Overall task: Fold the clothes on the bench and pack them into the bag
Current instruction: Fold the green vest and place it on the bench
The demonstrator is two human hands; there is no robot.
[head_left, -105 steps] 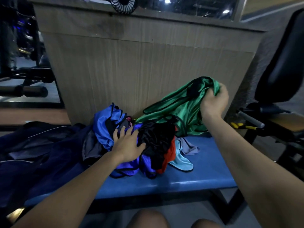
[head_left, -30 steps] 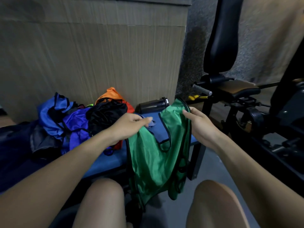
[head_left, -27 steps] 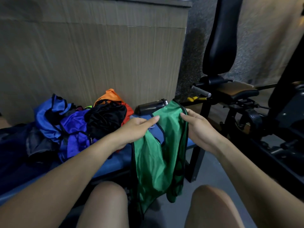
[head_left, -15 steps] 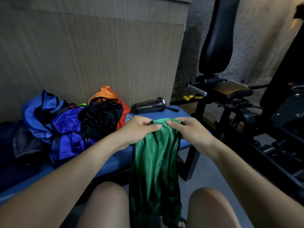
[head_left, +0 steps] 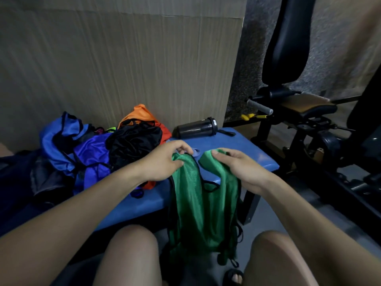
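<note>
A green mesh vest with black trim (head_left: 204, 205) hangs from both my hands over the front edge of the blue bench (head_left: 245, 147), down between my knees. My left hand (head_left: 165, 162) pinches its left shoulder strap. My right hand (head_left: 239, 168) pinches the right strap, a short gap away. A pile of clothes (head_left: 99, 147) in blue, purple, black and orange lies on the bench to the left. A dark blue bag (head_left: 18, 182) sits at the far left, partly cut off by the frame edge.
A black bottle (head_left: 195, 127) lies on its side at the back of the bench, against the wooden panel (head_left: 123, 65). A black gym machine with a padded seat (head_left: 309, 106) stands to the right. Grey floor shows below the bench end.
My hands have moved apart from touching at the vest's top, so its two straps now spread with the neck opening between them. The view has shifted slightly.
</note>
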